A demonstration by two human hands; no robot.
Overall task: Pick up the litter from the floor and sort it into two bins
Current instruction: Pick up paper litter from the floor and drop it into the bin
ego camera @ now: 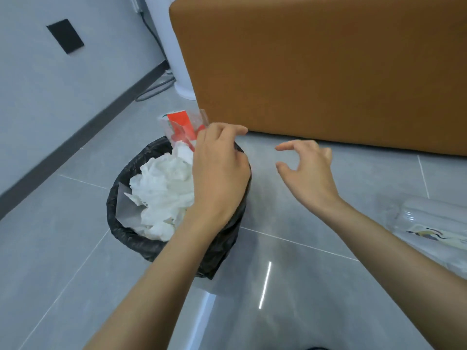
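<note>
L grip (219, 170) pinches red wrapper (180, 122) over black-lined bin (121, 231) w/ tissues (164, 183); R grip (308, 168) hovers, fingers spread.

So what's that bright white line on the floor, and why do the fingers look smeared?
Head view: the streak is light reflected off the glossy floor tile; the fingertips of the left hand are motion-blurred; the plastic bottle at the right edge looks soft.

A round bin lined with a black plastic bag (115, 213) stands heaped with crumpled white tissues (161, 188). A clear, red-printed plastic wrapper (180, 125) is over its far rim, pinched by the left hand (219, 170); a clear labelled bottle (429, 221) lies well right of the bin.
</note>
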